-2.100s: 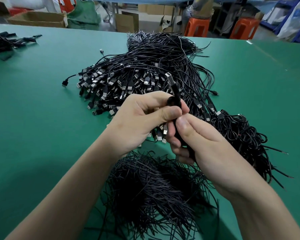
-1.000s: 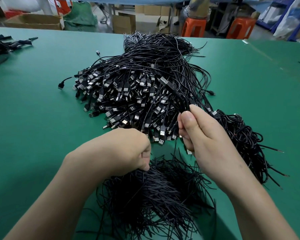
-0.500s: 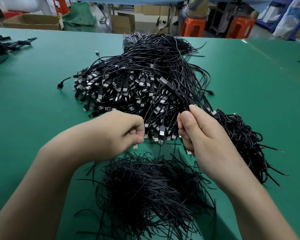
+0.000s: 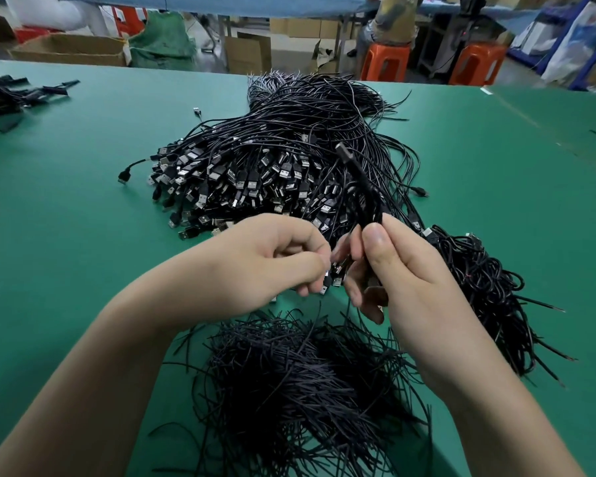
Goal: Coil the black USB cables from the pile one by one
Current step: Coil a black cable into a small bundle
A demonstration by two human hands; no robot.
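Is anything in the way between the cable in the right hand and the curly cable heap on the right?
Nothing visible blocks it. The right hand grips the cable up above the green table, and the coiled heap lies right beside that hand. A few strands from the big pile lie low alongside.

Green, flat and plain, all over the table. At twelve o'clock the big pile is black cord, its plugs flashing silver toward ten. The cable rising from the right hand is black too. Down at six, the heap of thin strands: matt black. At four, the coiled bundle, black again. Far off at one, orange stools; at eleven, a brown cardboard box and green sack.
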